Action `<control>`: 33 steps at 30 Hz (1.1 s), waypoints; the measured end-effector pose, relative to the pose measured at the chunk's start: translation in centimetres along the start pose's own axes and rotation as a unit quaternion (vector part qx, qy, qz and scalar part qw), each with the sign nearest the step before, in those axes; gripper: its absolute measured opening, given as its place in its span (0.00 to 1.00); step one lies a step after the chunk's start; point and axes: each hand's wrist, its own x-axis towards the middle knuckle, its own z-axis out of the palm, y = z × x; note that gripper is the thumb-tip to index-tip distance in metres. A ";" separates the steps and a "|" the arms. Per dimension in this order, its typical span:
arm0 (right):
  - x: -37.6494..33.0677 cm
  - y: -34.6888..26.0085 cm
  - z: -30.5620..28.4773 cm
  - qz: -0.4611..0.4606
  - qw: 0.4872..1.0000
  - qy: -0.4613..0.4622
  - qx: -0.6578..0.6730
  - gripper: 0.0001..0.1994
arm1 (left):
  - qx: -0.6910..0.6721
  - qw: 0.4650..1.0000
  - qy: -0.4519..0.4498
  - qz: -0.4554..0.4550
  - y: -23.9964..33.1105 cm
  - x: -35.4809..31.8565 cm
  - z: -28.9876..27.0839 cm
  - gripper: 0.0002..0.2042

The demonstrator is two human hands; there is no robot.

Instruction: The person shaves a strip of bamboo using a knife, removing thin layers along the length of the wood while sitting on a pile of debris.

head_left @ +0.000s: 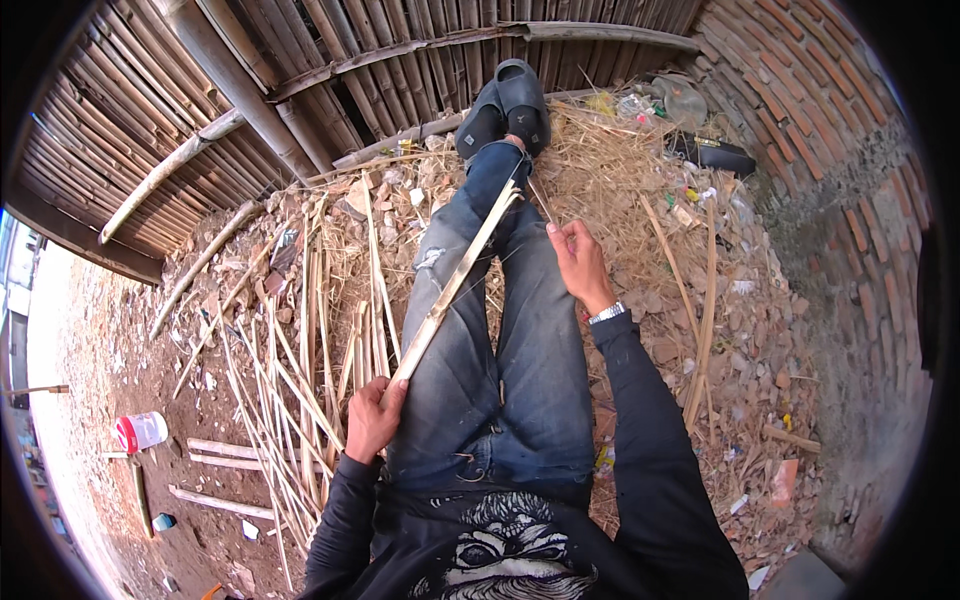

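My left hand (374,418) is closed around the lower end of a split bamboo strip (452,285), which slants up across my jeans (540,370). The strip's far end is frayed and split, up near my shins. My right hand (581,262) is beside my right knee, thumb and fingers pinching a thin, slender piece (540,200) that points toward that frayed end. Whether this piece is a blade or a sliver of bamboo I cannot tell. My legs are stretched out, with dark slip-on shoes (505,105) crossed at the far end.
Many loose bamboo strips (290,390) lie to my left, a few longer ones (703,320) to my right. A white and red bucket (141,432) stands far left. A bamboo wall (400,80) is beyond my feet, a brick wall (800,110) at right. Rubble and straw cover the ground.
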 end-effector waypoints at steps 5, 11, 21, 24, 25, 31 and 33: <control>-1.4 -1.5 -0.3 -0.023 0.995 -0.064 0.069 0.23 | 0.012 1.000 0.012 0.018 0.7 0.6 0.4 0.22; -0.9 -0.6 2.6 0.010 0.994 -0.060 0.095 0.24 | -0.008 0.999 0.031 0.033 0.9 0.5 0.5 0.21; -5.1 -3.6 5.5 0.040 0.975 -0.040 0.215 0.22 | -0.010 1.000 0.016 0.016 5.1 2.3 0.5 0.21; -6.9 -6.0 7.4 0.075 0.937 -0.063 0.336 0.19 | 0.046 0.997 0.017 0.052 5.1 3.3 1.5 0.20; -6.9 -7.1 7.1 0.108 0.924 -0.062 0.362 0.19 | 0.054 0.997 0.014 0.058 5.3 3.4 1.3 0.21; -2.9 -5.5 6.5 0.103 0.922 0.037 0.371 0.18 | 0.038 0.987 -0.152 -0.021 -0.8 0.6 -4.3 0.26; -1.3 -3.6 5.4 0.103 0.935 0.060 0.333 0.18 | 0.009 0.976 -0.214 -0.046 -3.0 -0.9 -6.0 0.26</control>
